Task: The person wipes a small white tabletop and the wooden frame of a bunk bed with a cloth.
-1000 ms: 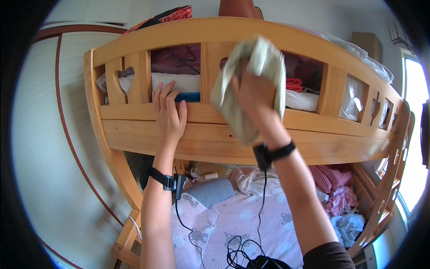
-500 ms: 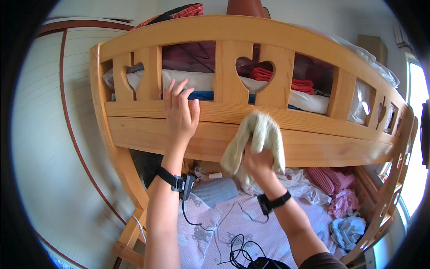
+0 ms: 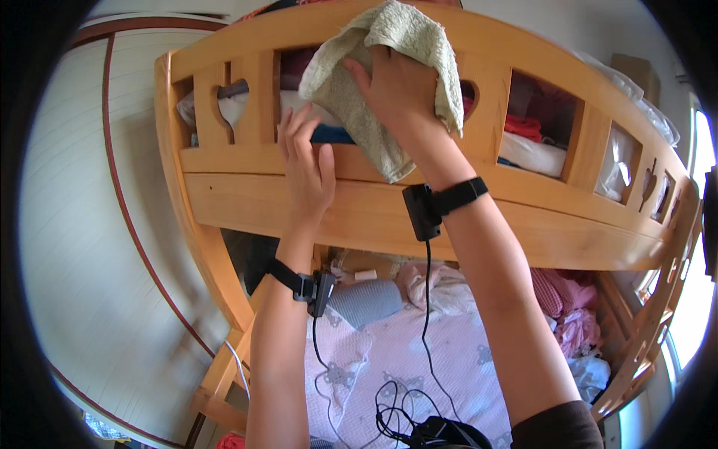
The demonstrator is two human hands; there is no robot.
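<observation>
A pale green towelling cloth (image 3: 340, 86) is spread against the upper part of the wooden bunk bed's guard rail (image 3: 516, 45). My right hand (image 3: 400, 93) holds it there, the palm on the cloth and some fingertips hidden in its folds. The cloth covers part of the heart-cut slat behind it. Lower down to the left, my left hand (image 3: 305, 168) rests against the bottom board of the rail, its fingers stretched up across the opening and holding nothing. Both wrists carry black straps with small cabled devices.
Beneath the upper bunk lies a lower bed with a pink quilt (image 3: 449, 359) and a grey-blue pillow (image 3: 366, 301). Black cables (image 3: 407, 419) hang and coil over it. A pale sliding-door wardrobe (image 3: 75, 187) stands left; a bright window (image 3: 692, 299) is at right.
My right hand has moved upward with the cloth, from the lower board to the top of the rail, and the cloth now lies spread. My left hand has stayed nearly in place.
</observation>
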